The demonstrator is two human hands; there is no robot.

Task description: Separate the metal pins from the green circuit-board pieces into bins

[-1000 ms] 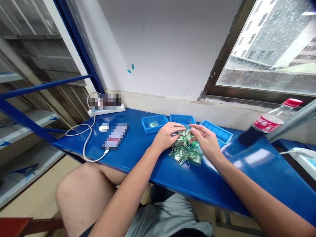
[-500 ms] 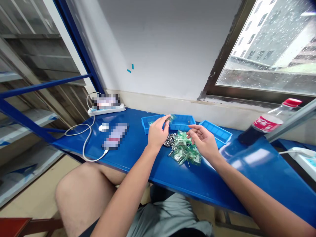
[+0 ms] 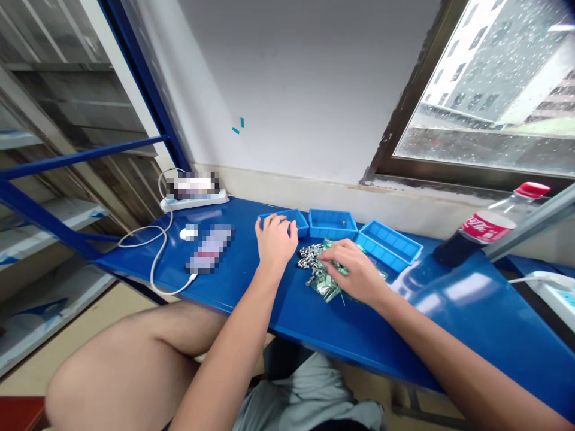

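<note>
My left hand [image 3: 277, 240] is over the front side of the left blue bin [image 3: 299, 221], its fingers apart and curved; I see nothing held in it. My right hand [image 3: 354, 272] reaches over the pile of small green-tinted clear packets [image 3: 330, 287], which have metal pieces inside. Its thumb and fingers come together at the left side of the pile; whatever lies between them is hidden. Loose silvery and black metal pieces, like small screws [image 3: 309, 256], lie left of the packets. My right hand covers part of the pile.
The middle blue bin [image 3: 332, 232] has a tiny piece in it. A third blue bin [image 3: 390, 244] sits to its right. Further right, a cola bottle [image 3: 476, 230] stands by the window. A blurred phone-like object [image 3: 210, 248] with a white cable lies on the left of the blue table [image 3: 251, 287].
My left hand moved left and down to the left bin; the green packet it held no longer shows. My right hand lowered leftward onto the packet pile.
</note>
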